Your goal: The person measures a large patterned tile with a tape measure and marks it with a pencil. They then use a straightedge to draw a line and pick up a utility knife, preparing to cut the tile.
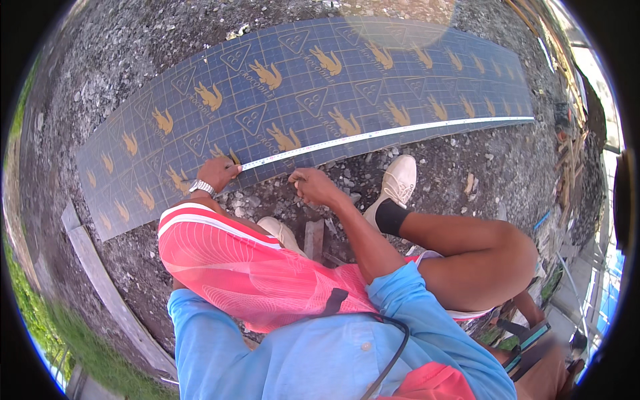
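A long white measuring tape [373,135] runs along the near edge of a dark blue sheet of plywood [227,87] printed with gold animal figures, triangles and a grid. At the tape's left end my left hand [219,175], with a silver watch on the wrist, rests on the board and pinches the tape between its fingers. My right hand [312,187] hovers just off the board's near edge, closer to me than the tape. Its fingers are curled together, and whatever they may hold is hidden.
Gravel [87,107] surrounds the board. Near my left side lies a long grey plank [110,287]. A short wood piece [314,237] lies between my shoes [399,181]. Scrap timber [573,153] is heaped at the right. Another person's arm [529,308] shows at lower right.
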`<state>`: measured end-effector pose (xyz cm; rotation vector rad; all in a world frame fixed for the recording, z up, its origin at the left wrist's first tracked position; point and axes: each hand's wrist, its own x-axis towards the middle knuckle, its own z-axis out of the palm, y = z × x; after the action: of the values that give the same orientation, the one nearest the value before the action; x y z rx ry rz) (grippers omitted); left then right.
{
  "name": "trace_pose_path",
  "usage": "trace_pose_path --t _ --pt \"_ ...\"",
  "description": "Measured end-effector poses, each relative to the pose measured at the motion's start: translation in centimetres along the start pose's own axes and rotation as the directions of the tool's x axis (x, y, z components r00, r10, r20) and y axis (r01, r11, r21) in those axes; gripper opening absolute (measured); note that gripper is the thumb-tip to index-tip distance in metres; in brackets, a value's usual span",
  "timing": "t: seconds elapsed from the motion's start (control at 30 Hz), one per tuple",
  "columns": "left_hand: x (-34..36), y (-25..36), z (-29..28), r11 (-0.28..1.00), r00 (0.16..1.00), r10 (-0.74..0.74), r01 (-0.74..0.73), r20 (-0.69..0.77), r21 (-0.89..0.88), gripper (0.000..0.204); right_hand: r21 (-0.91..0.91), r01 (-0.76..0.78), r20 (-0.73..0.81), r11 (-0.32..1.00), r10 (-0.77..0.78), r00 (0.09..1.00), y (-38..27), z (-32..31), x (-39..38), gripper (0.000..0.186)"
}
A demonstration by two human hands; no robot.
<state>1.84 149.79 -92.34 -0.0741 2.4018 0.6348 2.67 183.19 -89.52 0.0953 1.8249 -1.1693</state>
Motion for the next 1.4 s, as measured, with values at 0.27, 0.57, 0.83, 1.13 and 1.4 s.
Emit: trace_pose_path --t 0.27,0.57,0.83,1.13,1.4 --pt "-1.0 0.6 0.2 1.0 0.999 -0.006 0.005 -0.046 -0.019 0.047 0.024 0.084 -0.154 0.996 -0.079 0.985 1.6 -0.2 0.8 0.03" --pt "-0.8 0.3 0.3 1.0 0.999 -0.003 0.002 -0.034 -0.024 0.047 0.217 0.11 -0.382 0.97 -0.02 0.924 1.6 0.4 1.8 0.025" --pt "-0.1 -0.2 0.9 0.999 0.998 0.034 -0.033 -0.05 0.028 0.049 0.312 0.083 -0.36 0.946 0.037 0.932 2.2 0.4 2.1 0.024" --pt "-0.3 0.2 0.6 1.0 1.0 -0.01 0.011 -0.023 0.02 0.048 0.324 0.162 -0.56 0.932 0.051 0.827 2.7 -0.6 1.5 0.024" --pt "-0.3 0.3 0.4 0.999 1.0 -0.029 0.029 -0.008 -0.015 0.047 0.361 0.236 -0.823 0.902 0.189 0.536 4.2 -6.3 0.7 0.024"
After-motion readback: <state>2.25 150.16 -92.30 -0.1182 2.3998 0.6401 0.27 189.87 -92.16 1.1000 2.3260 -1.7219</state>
